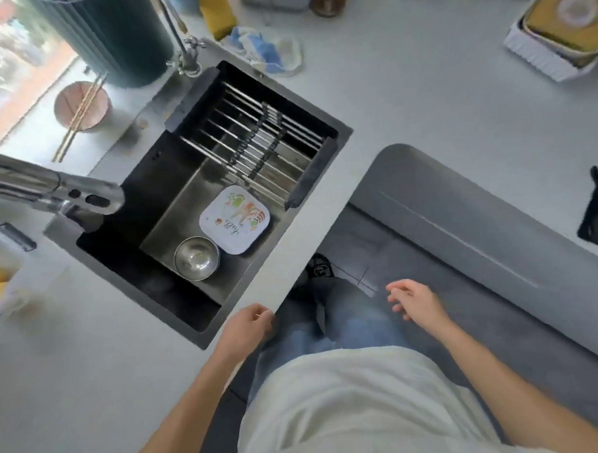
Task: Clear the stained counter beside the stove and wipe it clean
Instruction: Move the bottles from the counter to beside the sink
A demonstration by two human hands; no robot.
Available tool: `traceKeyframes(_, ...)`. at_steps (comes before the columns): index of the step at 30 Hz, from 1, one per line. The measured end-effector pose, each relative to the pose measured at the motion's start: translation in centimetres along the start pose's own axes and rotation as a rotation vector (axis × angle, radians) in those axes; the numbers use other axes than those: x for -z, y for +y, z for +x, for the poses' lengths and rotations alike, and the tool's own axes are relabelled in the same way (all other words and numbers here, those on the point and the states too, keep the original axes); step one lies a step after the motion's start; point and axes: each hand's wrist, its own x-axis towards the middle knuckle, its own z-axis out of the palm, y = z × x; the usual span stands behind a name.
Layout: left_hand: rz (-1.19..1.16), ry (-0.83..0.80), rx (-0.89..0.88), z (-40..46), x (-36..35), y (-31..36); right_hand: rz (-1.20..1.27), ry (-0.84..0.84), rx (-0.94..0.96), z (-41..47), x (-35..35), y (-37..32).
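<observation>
Head view: both hands idle at the sink corner

Head camera looks down on a pale table (405, 95) with a dark sink (125, 199) sunk into it. The left hand (249, 326) hangs at the near corner of the table edge, fingers loosely curled, holding nothing. The right hand (415, 300) hangs over the floor beside a grey cupboard door (462, 226), fingers relaxed and slightly spread, also holding nothing.

Inside the sink lie a square patterned plate (235, 219) and, just beside it, a small steel bowl (197, 258); a metal rack (253, 142) spans the far end. A blue and white cloth (266, 53) lies crumpled on the table just behind the sink, near a yellow sponge (217, 12). A pink bowl (81, 105) with chopsticks (78, 117) across it stands left of the sink, and a tap (49, 189) reaches in from the left.
</observation>
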Motion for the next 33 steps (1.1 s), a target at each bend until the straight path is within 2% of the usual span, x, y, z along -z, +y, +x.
traceKeyframes(7, 0.457, -0.144, -0.230, 1.4, -3.3, 6.8, 0.392, 0.174, -0.398, -7.4, -2.1, 16.6)
traceKeyframes(10, 0.591, -0.237, -0.299, 1.5, -6.9, 10.4, 0.600, 0.238, -0.532, -11.5, -4.1, 21.5)
traceKeyframes(14, 0.760, -0.353, -0.388, 1.0, -13.1, 14.4, 0.787, 0.240, -0.647, -16.6, -6.1, 26.2)
traceKeyframes(16, 0.827, -0.378, -0.413, 0.5, -16.3, 15.8, 0.836, 0.267, -0.664, -18.4, -6.8, 28.5)
traceKeyframes(20, 0.859, -0.361, -0.328, -0.8, -22.5, 17.4, 1.004, 0.305, -0.697, -21.1, -7.2, 33.0)
traceKeyframes(23, 1.104, -0.310, -0.361, -2.1, -26.2, 17.8, 1.143, 0.357, -0.699, -21.6, -6.3, 35.4)
traceKeyframes(26, 1.278, -0.300, -0.335, -2.3, -28.2, 17.7, 1.243, 0.442, -0.678, -21.4, -3.4, 37.5)
traceKeyframes(33, 1.320, -0.315, -0.180, -2.4, -33.1, 19.5, 1.397, 0.674, -0.605, -20.9, 4.6, 43.0)
